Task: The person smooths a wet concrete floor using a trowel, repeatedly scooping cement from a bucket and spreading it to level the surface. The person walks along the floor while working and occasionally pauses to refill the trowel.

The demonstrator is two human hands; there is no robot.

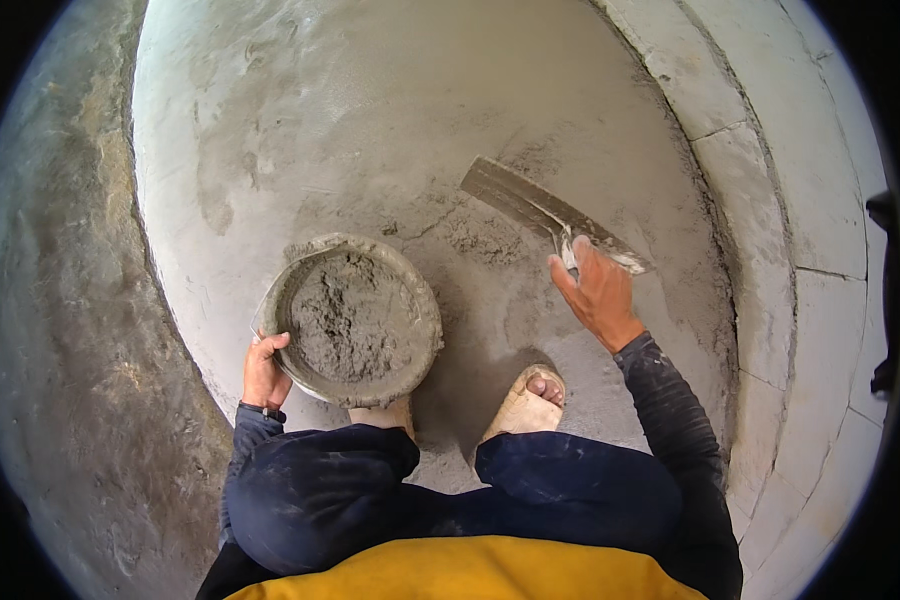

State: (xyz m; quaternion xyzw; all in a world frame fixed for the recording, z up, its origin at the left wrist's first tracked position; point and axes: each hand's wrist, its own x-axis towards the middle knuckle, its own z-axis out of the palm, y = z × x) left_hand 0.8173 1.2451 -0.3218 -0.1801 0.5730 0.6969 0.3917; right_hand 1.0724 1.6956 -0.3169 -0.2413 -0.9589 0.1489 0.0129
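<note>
My left hand (264, 372) grips the rim of a round bucket (425, 310) on its left side, thumb over the edge and fingers out of sight below. Wet grey mortar (355, 315) fills much of the bucket, lumpy on top. A thin wire handle hangs at the bucket's left. My right hand (600, 292) is closed round the handle of a long flat plastering trowel (515, 195), its blade slanting from upper left to lower right. The trowel is over the grey mortar-coated floor (390, 110); whether its blade touches the surface I cannot tell.
Rough mortar patches (485, 235) lie between bucket and trowel. A pale block wall (770, 200) curves along the right, and a stained brownish-grey surface (100, 300) borders the left. My sandalled feet (530, 400) stand close below, the left one partly behind the bucket.
</note>
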